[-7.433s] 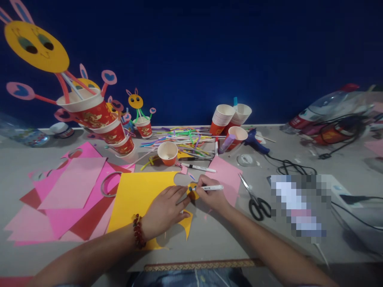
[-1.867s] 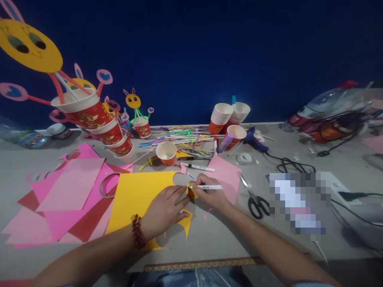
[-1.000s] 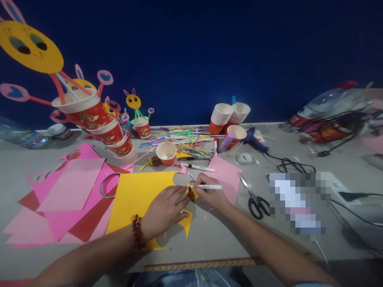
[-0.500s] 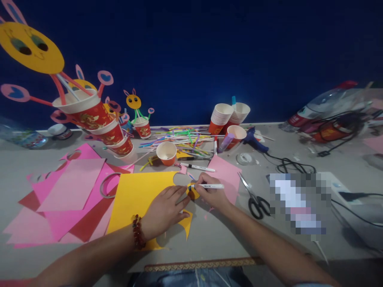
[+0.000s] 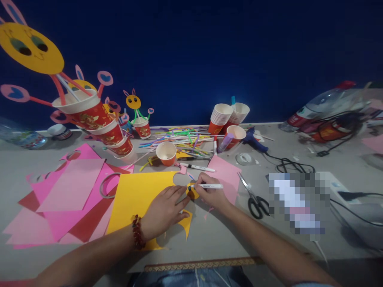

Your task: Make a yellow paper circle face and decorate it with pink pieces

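My right hand grips a white marker, its tip on a small yellow paper circle that bears a dark blue-green spot. My left hand lies palm down with its fingers spread, fingertips at the circle's left edge. Beneath the left hand is a large yellow sheet with curved cut-outs. A capped black-and-white marker rests just beyond the circle. Pink paper lies behind the right hand.
Scissors lie to the right, near a blue glue gun and its cable. Pink sheets and a tape ring are at left. Decorated stacked cups stand behind them. Colourful pipe cleaners and a paper cup sit at the back.
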A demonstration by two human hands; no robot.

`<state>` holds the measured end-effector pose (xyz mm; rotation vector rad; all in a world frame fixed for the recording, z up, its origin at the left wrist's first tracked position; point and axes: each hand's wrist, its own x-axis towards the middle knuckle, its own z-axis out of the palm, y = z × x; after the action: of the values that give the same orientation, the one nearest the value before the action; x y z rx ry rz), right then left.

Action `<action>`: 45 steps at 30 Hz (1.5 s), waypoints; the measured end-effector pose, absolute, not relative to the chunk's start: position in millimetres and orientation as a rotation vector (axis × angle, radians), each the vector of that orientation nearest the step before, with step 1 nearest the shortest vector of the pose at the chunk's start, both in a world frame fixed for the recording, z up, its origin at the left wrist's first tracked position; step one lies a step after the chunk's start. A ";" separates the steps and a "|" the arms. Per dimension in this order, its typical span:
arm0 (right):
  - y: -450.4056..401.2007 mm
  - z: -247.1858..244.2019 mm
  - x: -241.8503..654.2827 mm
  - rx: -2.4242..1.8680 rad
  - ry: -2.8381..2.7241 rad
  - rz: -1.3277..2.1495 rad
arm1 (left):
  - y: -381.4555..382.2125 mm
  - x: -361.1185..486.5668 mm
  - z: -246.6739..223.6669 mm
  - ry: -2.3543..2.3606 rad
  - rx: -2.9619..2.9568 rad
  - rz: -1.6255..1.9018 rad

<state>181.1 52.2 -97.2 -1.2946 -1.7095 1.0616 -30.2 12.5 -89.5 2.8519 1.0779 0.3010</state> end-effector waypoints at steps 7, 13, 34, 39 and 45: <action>52.7 -98.7 181.5 -1.295 -1.728 1.057 | 12.6 -30.4 -89.7 1.079 2.854 0.293; 52.9 -97.8 181.2 -1.295 -1.738 1.038 | 12.6 -30.5 -90.1 1.073 2.846 0.333; 52.7 -97.5 180.5 -1.293 -1.721 1.067 | 12.9 -30.6 -91.4 1.070 2.843 0.316; 53.4 -96.8 182.6 -1.226 -1.576 1.115 | 12.0 -30.2 -89.1 1.074 2.851 0.309; 52.8 -94.9 187.6 -1.199 -1.460 1.029 | 11.9 -30.5 -88.9 1.082 2.860 0.306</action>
<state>187.6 52.8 -94.9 -1.1987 -1.4599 1.0294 -30.5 11.9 -88.9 2.8601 1.0821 0.3065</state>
